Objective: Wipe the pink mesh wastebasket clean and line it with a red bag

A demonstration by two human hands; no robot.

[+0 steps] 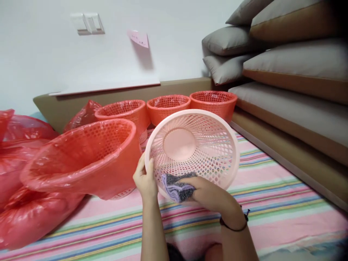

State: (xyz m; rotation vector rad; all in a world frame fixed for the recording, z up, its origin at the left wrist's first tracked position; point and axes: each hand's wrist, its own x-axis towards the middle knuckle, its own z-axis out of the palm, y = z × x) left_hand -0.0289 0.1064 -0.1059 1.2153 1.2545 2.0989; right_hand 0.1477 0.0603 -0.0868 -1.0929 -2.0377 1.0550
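Note:
A pale pink plastic basket [179,144] with perforated walls is tipped so that its opening faces me. My left hand [146,178] grips its rim at the lower left, thumb over the edge. In my right hand [199,186] is a folded grey and lilac cloth [178,188], pressed against the inner side of the basket's lower rim. The fingers under the cloth are hidden. A dark cord bracelet sits on my right wrist.
Several baskets lined with red plastic bags stand behind and left, the nearest basket [81,159] largest. Filled red bags [40,214] lie at far left. Stacked grey-brown cushions [296,83] rise at right. A striped cloth [274,195] covers the surface.

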